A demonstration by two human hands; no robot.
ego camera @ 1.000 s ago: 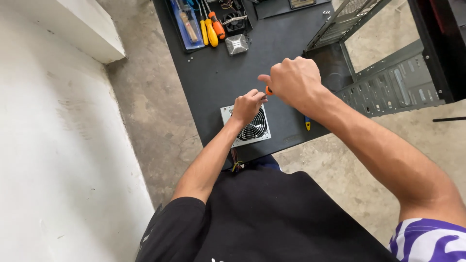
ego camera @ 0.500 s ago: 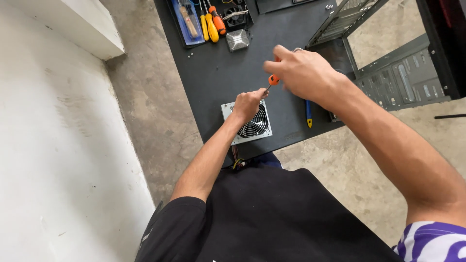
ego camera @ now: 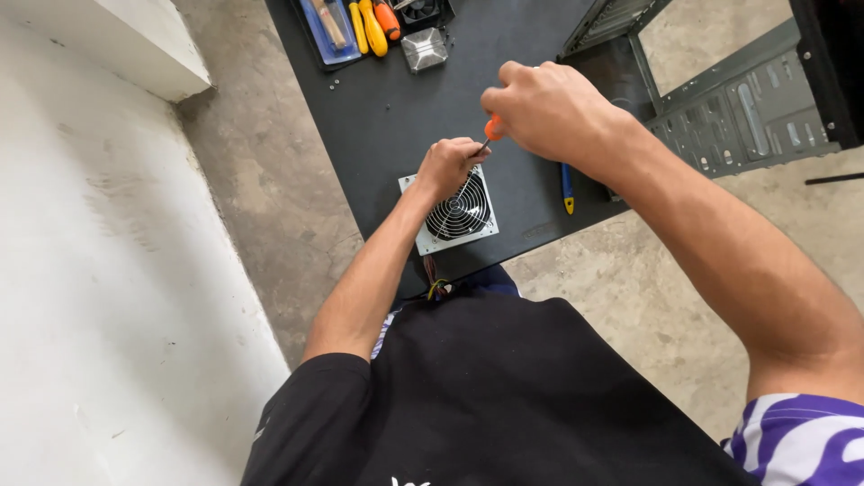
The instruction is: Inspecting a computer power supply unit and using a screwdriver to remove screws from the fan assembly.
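Observation:
A grey metal power supply unit (ego camera: 454,220) with a round fan grille lies on a black table (ego camera: 396,117) near its front edge. My left hand (ego camera: 447,166) rests on the unit's far edge, fingers curled against it. My right hand (ego camera: 544,108) is closed around an orange-handled screwdriver (ego camera: 491,130), whose thin shaft slants down to the unit beside my left fingers. Coloured wires (ego camera: 437,286) hang from the unit's near side over the table edge.
A blue tray (ego camera: 331,27) with yellow and orange handled tools and a small metal heatsink (ego camera: 424,49) lie at the table's far end. A blue-and-yellow screwdriver (ego camera: 567,187) lies right of the unit. An open computer case (ego camera: 720,99) stands at right. Concrete floor surrounds.
My right hand with the screwdriver has shifted slightly and turned above the unit; my left hand stays on the unit's far edge. The view has moved a little.

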